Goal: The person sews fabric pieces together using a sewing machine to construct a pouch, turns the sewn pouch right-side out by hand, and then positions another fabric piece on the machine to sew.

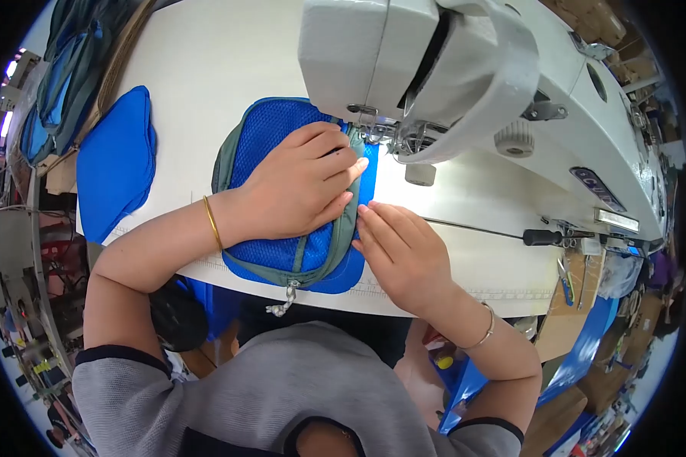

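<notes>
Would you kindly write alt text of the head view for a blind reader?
The left hand lies on a blue mesh pouch at a white sewing machine, with the right hand at the pouch's right edge. Blue fabric lies to the left.

The scene is taken in by one camera, worn on the head and aimed forward and steeply down. The grey shirt (297, 381) is seen from above along the lower edge, as the lens is held over the wearer's own chest. The counter (206, 46) is spread across the middle, where the left hand (293, 183) and right hand (404, 255) are viewed at close range. The upper right is filled by the sewing machine (503, 84), made large by its nearness. A very wide field is covered: the counter's front edge is bowed, workshop clutter is squeezed along both sides, and the corners are left dark.
</notes>
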The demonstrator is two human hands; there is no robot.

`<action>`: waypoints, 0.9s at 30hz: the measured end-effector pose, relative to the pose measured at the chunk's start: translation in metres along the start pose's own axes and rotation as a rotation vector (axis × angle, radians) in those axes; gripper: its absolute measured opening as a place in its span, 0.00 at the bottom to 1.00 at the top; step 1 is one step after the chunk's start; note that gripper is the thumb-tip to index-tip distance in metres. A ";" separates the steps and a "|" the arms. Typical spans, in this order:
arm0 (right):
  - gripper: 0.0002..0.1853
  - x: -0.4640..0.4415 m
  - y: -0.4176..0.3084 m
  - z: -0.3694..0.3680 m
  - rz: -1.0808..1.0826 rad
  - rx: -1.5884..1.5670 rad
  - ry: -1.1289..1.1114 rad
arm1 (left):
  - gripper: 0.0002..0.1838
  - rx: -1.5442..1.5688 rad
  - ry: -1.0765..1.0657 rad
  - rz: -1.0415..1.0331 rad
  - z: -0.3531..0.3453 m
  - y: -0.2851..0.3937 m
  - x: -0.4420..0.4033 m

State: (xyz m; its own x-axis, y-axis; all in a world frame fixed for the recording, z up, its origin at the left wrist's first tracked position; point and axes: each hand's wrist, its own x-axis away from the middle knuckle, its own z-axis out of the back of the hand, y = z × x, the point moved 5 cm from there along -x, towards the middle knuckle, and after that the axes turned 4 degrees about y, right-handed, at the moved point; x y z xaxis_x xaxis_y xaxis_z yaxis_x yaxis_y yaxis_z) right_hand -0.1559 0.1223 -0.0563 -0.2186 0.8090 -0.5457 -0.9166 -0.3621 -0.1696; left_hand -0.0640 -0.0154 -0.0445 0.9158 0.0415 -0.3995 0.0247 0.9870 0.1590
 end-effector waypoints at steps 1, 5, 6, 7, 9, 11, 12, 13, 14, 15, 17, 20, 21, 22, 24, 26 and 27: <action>0.17 -0.001 0.002 -0.001 0.006 -0.001 0.002 | 0.20 -0.005 0.002 0.003 0.001 -0.002 -0.002; 0.16 -0.003 0.006 -0.005 0.020 0.002 -0.006 | 0.20 -0.026 0.001 -0.002 0.000 -0.007 -0.005; 0.16 -0.003 0.007 -0.005 0.025 0.008 0.000 | 0.20 -0.037 0.004 -0.003 -0.001 -0.008 -0.005; 0.16 -0.005 0.008 -0.006 0.025 0.009 0.001 | 0.20 -0.038 0.005 -0.005 -0.001 -0.010 -0.006; 0.16 -0.005 0.010 -0.006 0.024 0.009 0.019 | 0.18 -0.031 0.005 0.013 -0.002 -0.012 -0.008; 0.16 -0.008 0.013 -0.008 0.024 0.028 0.006 | 0.18 -0.021 0.002 0.004 -0.003 -0.016 -0.009; 0.16 -0.009 0.014 -0.008 0.027 0.045 -0.003 | 0.17 -0.015 -0.003 -0.003 -0.003 -0.016 -0.009; 0.16 -0.010 0.014 -0.008 0.026 0.061 -0.002 | 0.16 -0.093 0.019 -0.020 -0.001 -0.015 -0.009; 0.16 -0.010 0.013 -0.007 0.022 0.067 -0.005 | 0.16 -0.088 0.022 -0.025 0.004 -0.012 -0.009; 0.16 -0.009 0.013 -0.007 0.012 0.068 -0.011 | 0.15 -0.069 -0.009 -0.097 0.013 -0.001 -0.008; 0.17 -0.007 0.014 -0.008 0.000 0.071 -0.007 | 0.15 0.052 -0.073 -0.184 0.032 0.021 -0.004; 0.17 -0.004 0.012 -0.006 -0.034 0.049 0.025 | 0.17 0.037 -0.115 -0.195 0.039 0.051 0.015; 0.18 -0.008 0.013 -0.004 -0.054 0.007 0.014 | 0.17 0.037 -0.123 -0.193 0.038 0.054 0.019; 0.18 -0.010 0.014 -0.004 -0.075 -0.036 0.005 | 0.15 0.003 -0.120 -0.214 0.035 0.056 0.024; 0.19 -0.010 0.016 -0.007 -0.061 -0.004 0.019 | 0.13 -0.017 -0.108 -0.227 0.034 0.059 0.032; 0.18 -0.009 0.017 -0.010 -0.019 0.037 0.004 | 0.13 -0.020 -0.096 -0.244 0.042 0.059 0.031; 0.18 -0.010 0.017 -0.009 -0.026 0.019 0.023 | 0.13 -0.022 -0.070 -0.260 0.046 0.058 0.031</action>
State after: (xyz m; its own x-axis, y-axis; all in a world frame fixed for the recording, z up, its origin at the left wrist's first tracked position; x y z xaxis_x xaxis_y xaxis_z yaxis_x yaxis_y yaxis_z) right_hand -0.1660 0.1034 -0.0612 -0.1869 0.8068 -0.5604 -0.9281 -0.3321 -0.1685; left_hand -0.0162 0.0356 -0.0065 0.9056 -0.2235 -0.3605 0.2542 0.9664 0.0392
